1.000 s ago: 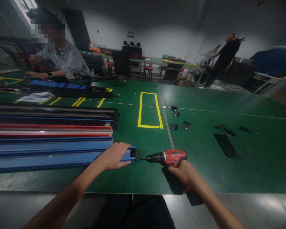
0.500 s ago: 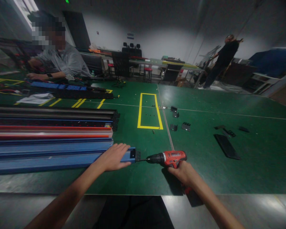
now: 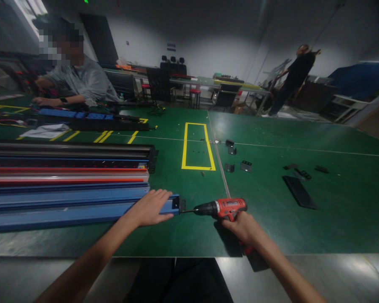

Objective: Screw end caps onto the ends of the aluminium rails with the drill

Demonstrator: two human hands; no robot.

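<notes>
My left hand (image 3: 151,207) lies over the right end of a long blue rail (image 3: 91,213), its fingers across the top and the thumb along the near side. A small black end bracket (image 3: 182,205) sits at the rail's tip. In my right hand (image 3: 244,227) is a red and black cordless drill (image 3: 232,206), gripped by its handle and pointing left. Its long thin bit reaches the bracket; the exact contact point is too small to make out. Behind the rail lie another blue rail (image 3: 82,195), a red-edged rail (image 3: 66,174) and black rails (image 3: 66,150).
Several black brackets (image 3: 246,166) and a flat black plate (image 3: 300,192) lie on the green table (image 3: 271,227). Small screws (image 3: 203,174) are near a yellow tape rectangle (image 3: 198,169). A co-worker (image 3: 85,80) sits at the far left; another person (image 3: 295,78) stands at the back right.
The view has shifted very slightly. Both hands, the drill and the blue rail keep the same places relative to one another.
</notes>
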